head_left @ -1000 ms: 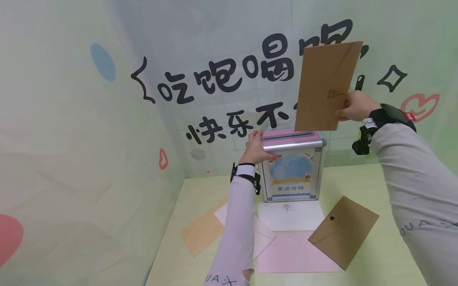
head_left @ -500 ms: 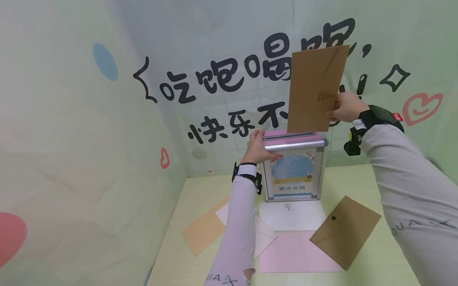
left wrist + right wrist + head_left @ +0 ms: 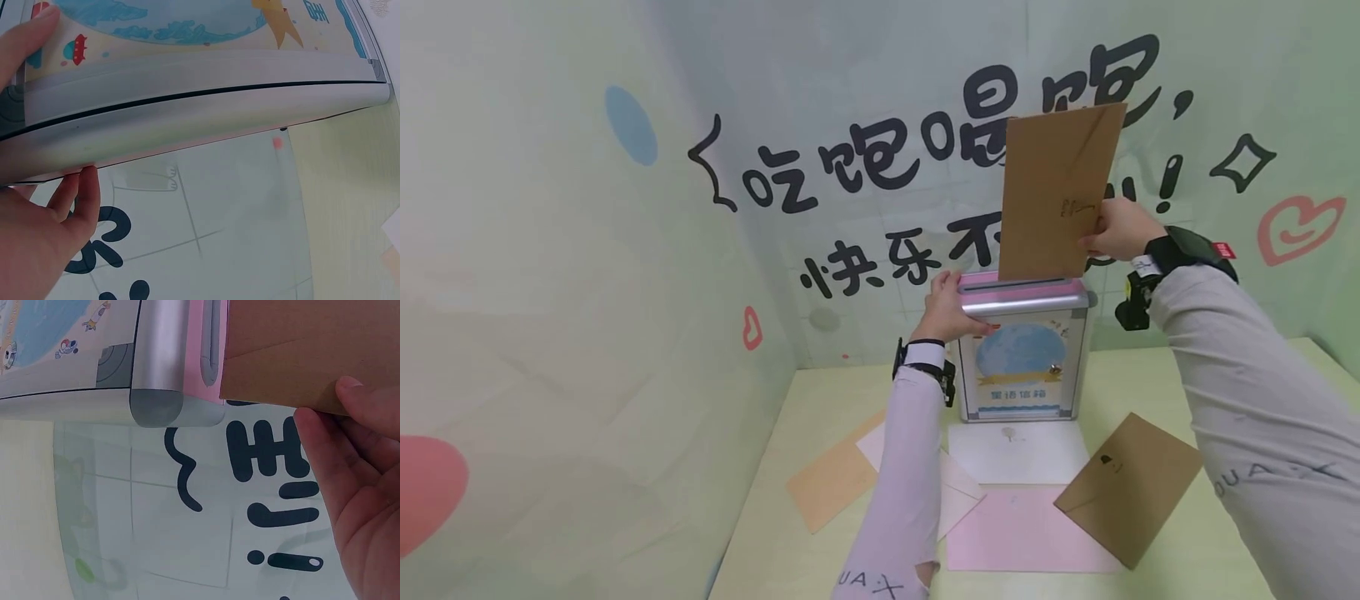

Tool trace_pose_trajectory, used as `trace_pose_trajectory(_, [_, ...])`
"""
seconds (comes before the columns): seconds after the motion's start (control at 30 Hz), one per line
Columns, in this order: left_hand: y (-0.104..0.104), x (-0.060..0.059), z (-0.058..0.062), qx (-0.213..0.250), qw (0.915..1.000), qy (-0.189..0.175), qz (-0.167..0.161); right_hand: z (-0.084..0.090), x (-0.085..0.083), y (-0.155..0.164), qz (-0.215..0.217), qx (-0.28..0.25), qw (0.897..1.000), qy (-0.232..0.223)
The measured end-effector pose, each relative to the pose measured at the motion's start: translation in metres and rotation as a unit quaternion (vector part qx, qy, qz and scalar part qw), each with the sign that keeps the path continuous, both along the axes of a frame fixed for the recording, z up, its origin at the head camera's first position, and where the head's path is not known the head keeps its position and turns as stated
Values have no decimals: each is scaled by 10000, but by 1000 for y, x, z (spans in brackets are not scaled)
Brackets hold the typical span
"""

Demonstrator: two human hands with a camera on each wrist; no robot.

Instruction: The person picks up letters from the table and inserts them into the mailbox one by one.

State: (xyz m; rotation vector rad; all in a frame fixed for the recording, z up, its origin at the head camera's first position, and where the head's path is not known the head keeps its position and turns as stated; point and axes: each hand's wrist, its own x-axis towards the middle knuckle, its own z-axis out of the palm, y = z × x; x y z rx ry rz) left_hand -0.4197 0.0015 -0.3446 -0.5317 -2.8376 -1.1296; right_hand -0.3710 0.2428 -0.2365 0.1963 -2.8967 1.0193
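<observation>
My right hand (image 3: 1118,231) pinched the brown envelope (image 3: 1054,190) by its right edge, fingers and thumb closed on the paper low on that side; the envelope stood upright, tilted a little, above the letter box (image 3: 1022,350), its bottom edge right at the slot (image 3: 1011,284) in the pink lid; from the head view I could not tell whether the edge had entered the slot; the right wrist view showed the envelope's corner (image 3: 226,394) just beside the end of the slot (image 3: 209,344), with my fingertips (image 3: 312,425) curled along the envelope's edge; my left hand (image 3: 945,308) gripped the left top corner of the box, fingers over the lid and thumb across the front below the silver rim; the left wrist view showed the thumb (image 3: 28,37) lying on the printed front panel and the fingers (image 3: 84,197) wrapped behind the box; the box stood on the pale green table (image 3: 1150,375) against the back wall; in front of it lay a white envelope (image 3: 1018,452), a pink envelope (image 3: 1015,542), a second brown envelope (image 3: 1129,487) overlapping the pink one, and a tan envelope (image 3: 835,482) to the left, partly under my left sleeve (image 3: 901,483).
</observation>
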Motion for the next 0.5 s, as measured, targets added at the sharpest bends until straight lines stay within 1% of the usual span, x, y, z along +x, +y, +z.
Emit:
trace_pose_trajectory(0.23, [-1,3,2,6,10000,-29,-30,-4,-3,-3,-67,62,9999,76])
trace_pose_trajectory(0.5, [0,-2,0,13,9999,-116,-11,-6,-8,-5,-65,198,9996,202])
